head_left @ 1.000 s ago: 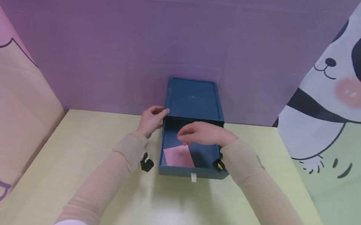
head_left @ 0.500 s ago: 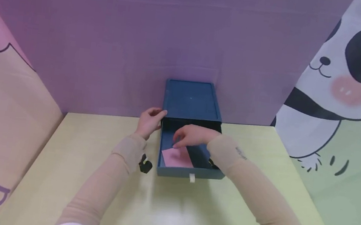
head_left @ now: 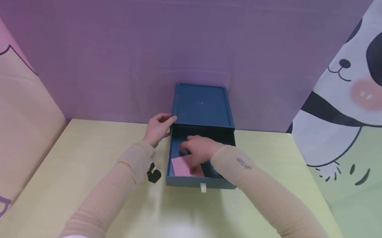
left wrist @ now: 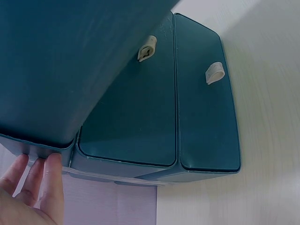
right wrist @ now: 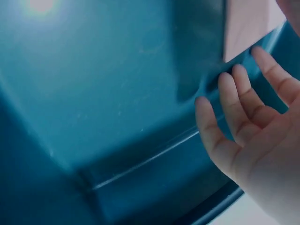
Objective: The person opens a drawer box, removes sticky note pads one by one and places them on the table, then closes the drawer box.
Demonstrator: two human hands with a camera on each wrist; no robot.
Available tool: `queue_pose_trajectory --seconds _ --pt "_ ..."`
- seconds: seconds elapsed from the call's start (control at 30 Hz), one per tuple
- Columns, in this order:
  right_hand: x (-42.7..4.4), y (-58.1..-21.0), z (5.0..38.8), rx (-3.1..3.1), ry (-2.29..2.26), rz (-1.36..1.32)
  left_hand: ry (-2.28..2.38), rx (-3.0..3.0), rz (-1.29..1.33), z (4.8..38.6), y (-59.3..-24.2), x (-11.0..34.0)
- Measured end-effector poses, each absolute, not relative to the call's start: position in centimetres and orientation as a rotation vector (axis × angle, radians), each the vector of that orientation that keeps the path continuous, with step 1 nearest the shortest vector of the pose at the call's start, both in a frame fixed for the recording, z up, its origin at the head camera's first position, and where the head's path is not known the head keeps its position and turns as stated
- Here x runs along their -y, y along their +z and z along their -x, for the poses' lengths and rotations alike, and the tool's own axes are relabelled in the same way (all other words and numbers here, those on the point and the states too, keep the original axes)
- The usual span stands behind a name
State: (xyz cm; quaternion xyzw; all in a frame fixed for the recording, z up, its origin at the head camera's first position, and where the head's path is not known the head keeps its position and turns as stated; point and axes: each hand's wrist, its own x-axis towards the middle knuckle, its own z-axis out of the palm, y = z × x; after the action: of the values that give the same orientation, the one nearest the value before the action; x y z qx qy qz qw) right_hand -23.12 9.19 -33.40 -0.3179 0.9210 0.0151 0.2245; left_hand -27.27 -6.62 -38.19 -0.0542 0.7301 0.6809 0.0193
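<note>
A blue drawer cabinet [head_left: 203, 105] stands against the back wall with its top drawer [head_left: 182, 181] pulled out. Inside the drawer, near its front left, lies a pink paper [head_left: 181, 166]. My right hand [head_left: 200, 149] reaches down into the drawer over the paper, fingers spread; in the right wrist view the hand [right wrist: 262, 126] has its fingertips beside the pink paper [right wrist: 248, 28]. My left hand [head_left: 158, 128] rests against the cabinet's left side; in the left wrist view its straight fingers [left wrist: 52, 176] touch the cabinet's edge.
Two closed drawers [left wrist: 136, 112] with light pull tabs sit below the open one. The cabinet stands on a pale table [head_left: 105, 164]. A purple wall covering [head_left: 131, 47] is behind it, and panels with cartoon prints flank the table.
My right hand has moved left and lower into the drawer, and its fingers have spread over the pink paper. My left hand stays at the cabinet's side.
</note>
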Motion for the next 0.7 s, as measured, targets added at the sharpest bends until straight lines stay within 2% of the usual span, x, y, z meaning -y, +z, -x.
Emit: queue_pose_trajectory --seconds 0.3,0.7 --pt "-8.95 -34.06 23.30 -2.608 0.283 0.901 2.118 -2.278 0.163 27.30 -38.18 6.53" --pt "-8.77 -34.17 23.24 -2.555 0.196 0.807 2.093 -2.296 0.174 27.15 -38.22 6.53"
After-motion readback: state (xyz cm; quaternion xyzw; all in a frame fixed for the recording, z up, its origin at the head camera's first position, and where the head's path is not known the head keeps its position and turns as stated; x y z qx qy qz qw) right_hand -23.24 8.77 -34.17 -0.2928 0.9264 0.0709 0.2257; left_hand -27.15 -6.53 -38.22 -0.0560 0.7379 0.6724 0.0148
